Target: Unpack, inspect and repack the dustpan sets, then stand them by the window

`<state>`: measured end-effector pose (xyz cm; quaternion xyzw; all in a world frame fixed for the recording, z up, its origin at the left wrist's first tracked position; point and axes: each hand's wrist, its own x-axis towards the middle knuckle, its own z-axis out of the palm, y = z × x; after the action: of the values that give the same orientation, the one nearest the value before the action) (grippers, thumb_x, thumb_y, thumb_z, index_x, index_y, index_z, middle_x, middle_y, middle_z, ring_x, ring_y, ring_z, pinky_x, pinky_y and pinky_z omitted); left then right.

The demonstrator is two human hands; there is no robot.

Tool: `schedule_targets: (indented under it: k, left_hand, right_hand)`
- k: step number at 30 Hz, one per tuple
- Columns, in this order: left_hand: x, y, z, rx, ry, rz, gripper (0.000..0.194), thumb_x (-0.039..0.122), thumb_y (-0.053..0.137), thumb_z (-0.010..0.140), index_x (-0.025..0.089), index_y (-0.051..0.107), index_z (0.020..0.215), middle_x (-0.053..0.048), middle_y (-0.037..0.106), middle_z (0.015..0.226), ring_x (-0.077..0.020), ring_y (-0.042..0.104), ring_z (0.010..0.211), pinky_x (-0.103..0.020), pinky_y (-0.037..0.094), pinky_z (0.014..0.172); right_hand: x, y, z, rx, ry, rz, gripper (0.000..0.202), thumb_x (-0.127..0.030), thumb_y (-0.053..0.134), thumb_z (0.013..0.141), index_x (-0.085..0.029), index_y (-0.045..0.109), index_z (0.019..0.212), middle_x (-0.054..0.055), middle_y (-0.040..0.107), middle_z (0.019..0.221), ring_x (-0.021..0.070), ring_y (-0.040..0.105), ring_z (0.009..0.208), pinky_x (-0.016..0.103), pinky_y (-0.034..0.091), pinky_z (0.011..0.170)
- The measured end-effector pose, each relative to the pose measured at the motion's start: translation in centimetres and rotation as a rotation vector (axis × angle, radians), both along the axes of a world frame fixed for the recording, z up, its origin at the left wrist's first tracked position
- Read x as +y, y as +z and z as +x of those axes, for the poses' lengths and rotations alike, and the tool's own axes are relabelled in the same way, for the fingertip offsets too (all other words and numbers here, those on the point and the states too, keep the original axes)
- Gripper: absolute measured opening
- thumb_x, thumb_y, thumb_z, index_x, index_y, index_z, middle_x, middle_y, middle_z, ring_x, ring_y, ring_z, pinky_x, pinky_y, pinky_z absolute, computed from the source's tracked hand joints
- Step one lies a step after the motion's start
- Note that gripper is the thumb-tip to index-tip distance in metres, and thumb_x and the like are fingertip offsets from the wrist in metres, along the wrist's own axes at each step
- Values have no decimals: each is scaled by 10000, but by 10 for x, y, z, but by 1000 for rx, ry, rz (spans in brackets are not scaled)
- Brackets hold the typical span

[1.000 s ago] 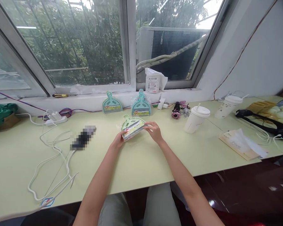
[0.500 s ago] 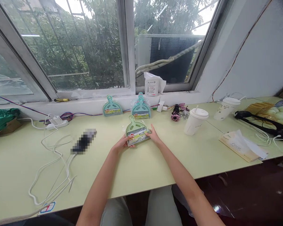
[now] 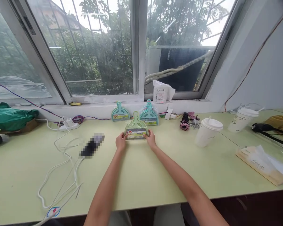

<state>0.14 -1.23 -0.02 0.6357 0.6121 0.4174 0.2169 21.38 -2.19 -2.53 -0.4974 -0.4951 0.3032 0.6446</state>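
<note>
My left hand [image 3: 121, 142] and right hand [image 3: 151, 140] each pinch a side of the green dustpan [image 3: 136, 129]; it stands up on the table [image 3: 155, 175], wrapped in clear plastic, handle on top. Two blue dustpans [image 3: 120, 112] lean just behind by the wall; a cup [image 3: 208, 132] is far off right; lots of bare table near me.

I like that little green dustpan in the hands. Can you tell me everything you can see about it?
The green dustpan is a small plastic set in a clear wrapper, with a looped handle pointing up toward the window and a colourful label across its wide lower edge. Grey bristles show behind the label. It stands nearly upright on the table. The left hand holds its left corner, the right hand its right corner. Two teal dustpans stand just behind it.
</note>
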Motion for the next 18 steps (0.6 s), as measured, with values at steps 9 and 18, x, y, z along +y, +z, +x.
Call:
schedule_targets:
  k: [9, 18]
  left_hand:
    - [101, -3, -52, -13, 308, 192, 239, 350, 495, 869, 183, 660, 915, -112, 625, 956, -239, 591, 888, -347, 441, 790]
    - [200, -16, -60, -294, 196, 215, 480, 264, 531, 848, 169, 476, 1315, -181, 409, 1393, -297, 317, 1356, -457, 299, 1072]
  right_hand:
    - [126, 3, -93, -290, -73, 203, 451, -190, 383, 822, -160, 401, 1271, 158, 520, 1286, 209, 469, 1217, 422, 374, 1019]
    - [236, -18, -122, -306, -142, 117, 590, -242, 379, 844, -130, 270, 1413, 195, 333, 1474, 229, 310, 1387, 424, 381, 1041]
